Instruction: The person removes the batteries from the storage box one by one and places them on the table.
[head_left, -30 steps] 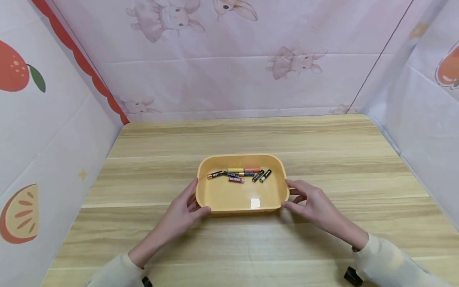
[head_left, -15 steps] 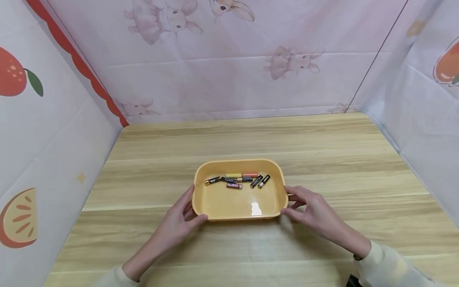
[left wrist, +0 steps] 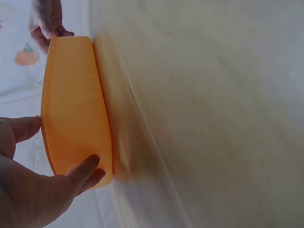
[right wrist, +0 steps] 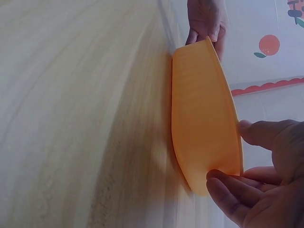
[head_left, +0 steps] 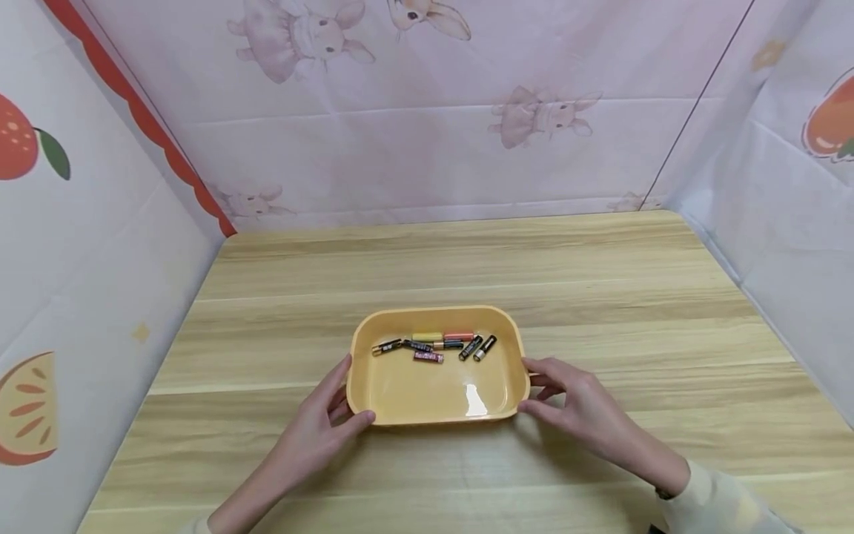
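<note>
A yellow-orange plastic tray (head_left: 414,393) stands upright near the middle of the table. My left hand (head_left: 310,437) grips its left end, thumb at the near corner of the rim and fingers along the side wall. At the opposite end my right hand (head_left: 587,408) holds the tray in a similar way. Several small batteries lie loose toward the tray's far side: black ones (head_left: 471,348), a yellow one (head_left: 427,336), a red one (head_left: 459,336) and a dark red one (head_left: 428,357). Both wrist views show the tray's outer wall (left wrist: 76,95) low against the tabletop; its contents are hidden there.
The wood-grain table (head_left: 534,274) extends around the tray on all sides. Behind it hangs a pink cloth wall (head_left: 414,148) with rabbit prints. White printed sheets (head_left: 100,245) close off the left and right sides.
The tray has come nearer to me and slightly left in the head view, both hands moving with it. The batteries keep about the same arrangement inside. The camera has shifted slightly.
</note>
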{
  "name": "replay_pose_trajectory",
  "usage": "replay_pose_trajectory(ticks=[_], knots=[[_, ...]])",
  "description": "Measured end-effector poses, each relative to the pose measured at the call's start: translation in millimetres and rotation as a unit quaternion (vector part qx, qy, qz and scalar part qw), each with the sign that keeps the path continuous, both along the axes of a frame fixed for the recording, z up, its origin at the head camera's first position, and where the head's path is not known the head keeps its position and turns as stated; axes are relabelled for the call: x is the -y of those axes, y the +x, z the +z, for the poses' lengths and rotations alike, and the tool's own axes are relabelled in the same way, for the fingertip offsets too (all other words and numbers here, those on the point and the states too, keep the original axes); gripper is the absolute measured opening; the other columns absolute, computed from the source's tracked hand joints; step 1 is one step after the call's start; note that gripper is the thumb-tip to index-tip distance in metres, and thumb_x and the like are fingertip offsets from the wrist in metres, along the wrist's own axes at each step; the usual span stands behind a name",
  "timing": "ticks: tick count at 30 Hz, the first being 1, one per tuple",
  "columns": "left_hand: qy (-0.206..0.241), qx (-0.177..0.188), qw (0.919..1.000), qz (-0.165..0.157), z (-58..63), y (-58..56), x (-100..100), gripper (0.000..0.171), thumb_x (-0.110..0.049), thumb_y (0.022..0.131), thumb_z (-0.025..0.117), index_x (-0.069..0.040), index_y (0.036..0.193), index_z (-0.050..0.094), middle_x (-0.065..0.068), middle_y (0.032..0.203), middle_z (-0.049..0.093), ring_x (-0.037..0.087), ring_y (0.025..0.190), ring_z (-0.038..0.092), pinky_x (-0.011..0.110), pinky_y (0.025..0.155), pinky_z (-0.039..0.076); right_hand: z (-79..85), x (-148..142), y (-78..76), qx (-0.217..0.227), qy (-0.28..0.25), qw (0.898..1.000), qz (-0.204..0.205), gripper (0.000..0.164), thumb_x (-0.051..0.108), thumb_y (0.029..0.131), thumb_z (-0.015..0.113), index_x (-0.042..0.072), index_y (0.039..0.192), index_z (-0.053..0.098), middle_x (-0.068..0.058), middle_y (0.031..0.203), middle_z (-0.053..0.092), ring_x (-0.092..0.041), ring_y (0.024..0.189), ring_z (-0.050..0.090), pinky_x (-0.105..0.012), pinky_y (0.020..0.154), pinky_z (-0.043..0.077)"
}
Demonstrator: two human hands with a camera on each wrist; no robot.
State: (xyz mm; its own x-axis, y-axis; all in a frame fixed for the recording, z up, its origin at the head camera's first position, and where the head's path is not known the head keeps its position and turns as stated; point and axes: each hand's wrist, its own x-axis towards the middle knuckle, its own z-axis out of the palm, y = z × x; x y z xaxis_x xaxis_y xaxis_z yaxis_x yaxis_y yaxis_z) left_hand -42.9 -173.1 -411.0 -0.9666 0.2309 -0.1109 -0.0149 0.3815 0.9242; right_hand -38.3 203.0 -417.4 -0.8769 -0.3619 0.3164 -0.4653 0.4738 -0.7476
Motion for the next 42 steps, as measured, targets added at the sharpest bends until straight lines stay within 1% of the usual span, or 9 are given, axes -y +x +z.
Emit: replay_pose_trajectory(ticks=[5,8,15,22,29,32,36,39,42], knots=[[-0.003,0.001,0.9999,0.012,3.0,6.4,6,0.092,-0.001,0.091,0.079,-0.002,0.163,0.023,0.027,0.162,0.030,0.040,0.134,0.052,0.030,0.099,0.051,-0.7,4,2.3,-0.010,-0.015,1.000,0.015,0.050,-0.001,0.082,0.085,-0.011,0.126,0.065,-0.017,0.113,0.073,-0.014,0.083,0.072,-0.031,0.072,0.062],[-0.011,-0.003,0.9999,0.009,3.5,9.0,9,0.093,-0.001,0.090,0.079,-0.002,0.164,0.022,0.027,0.162,0.029,0.040,0.134,0.052,0.030,0.100,0.051,-0.4,7,3.8,-0.016,-0.022,0.999,0.023,0.049,-0.002,0.081,0.086,-0.010,0.126,0.066,-0.017,0.112,0.074,-0.013,0.083,0.072,-0.031,0.072,0.062],[-0.056,-0.021,0.9981,-0.014,4.7,14.9,20,0.097,-0.007,0.091,0.080,-0.006,0.165,0.018,0.019,0.170,0.015,0.037,0.141,0.044,0.034,0.105,0.047,-0.4,13,6.1,-0.017,-0.023,0.999,0.036,0.046,0.000,0.082,0.086,-0.008,0.124,0.067,-0.016,0.112,0.074,-0.016,0.082,0.073,-0.031,0.072,0.062],[-0.093,-0.043,0.9942,-0.033,8.4,15.5,27,0.097,-0.015,0.092,0.080,-0.003,0.165,0.017,0.019,0.171,0.011,0.037,0.146,0.035,0.039,0.106,0.046,0.9,17,2.0,-0.017,-0.013,0.999,0.040,0.043,-0.002,0.081,0.086,-0.007,0.120,0.069,-0.013,0.106,0.075,-0.017,0.082,0.072,-0.032,0.071,0.062],[-0.089,-0.069,0.9920,-0.058,4.9,17.4,28,0.096,-0.014,0.092,0.081,0.004,0.162,0.018,0.021,0.171,0.007,0.042,0.142,0.041,0.037,0.101,0.051,5.7,18,-10.1,0.005,0.021,0.999,0.030,0.038,0.004,0.083,0.086,-0.004,0.117,0.070,-0.009,0.101,0.071,-0.016,0.082,0.070,-0.031,0.070,0.061],[-0.098,-0.080,0.9896,-0.068,4.0,18.9,28,0.094,-0.018,0.094,0.079,0.004,0.162,0.018,0.020,0.171,0.004,0.040,0.140,0.043,0.034,0.098,0.054,8.4,19,-15.7,-0.006,0.033,0.999,0.027,0.037,0.006,0.084,0.086,-0.003,0.115,0.070,-0.011,0.103,0.069,-0.019,0.082,0.069,-0.032,0.070,0.061],[-0.114,-0.087,0.9871,-0.071,4.6,20.2,29,0.093,-0.025,0.096,0.077,0.002,0.163,0.017,0.014,0.173,0.003,0.038,0.144,0.036,0.035,0.097,0.055,14.3,20,-22.1,-0.020,0.064,0.998,0.003,0.039,0.011,0.084,0.087,-0.003,0.116,0.071,-0.010,0.111,0.066,-0.020,0.086,0.067,-0.033,0.071,0.061],[-0.118,-0.088,0.9866,-0.071,5.2,20.3,29,0.093,-0.027,0.097,0.076,0.000,0.164,0.018,0.012,0.173,0.003,0.038,0.147,0.030,0.036,0.098,0.055,18.4,22,-27.3,-0.047,0.081,0.996,-0.004,0.038,0.012,0.083,0.088,-0.002,0.116,0.073,-0.010,0.116,0.065,-0.023,0.095,0.066,-0.037,0.077,0.060],[-0.111,-0.083,0.9877,-0.072,4.9,20.3,30,0.093,-0.025,0.097,0.076,0.000,0.164,0.017,0.012,0.173,0.002,0.039,0.146,0.032,0.035,0.097,0.055,20.6,25,-33.1,-0.089,0.084,0.992,0.006,0.034,0.008,0.083,0.087,-0.001,0.114,0.074,-0.011,0.116,0.067,-0.027,0.105,0.065,-0.044,0.087,0.058]])
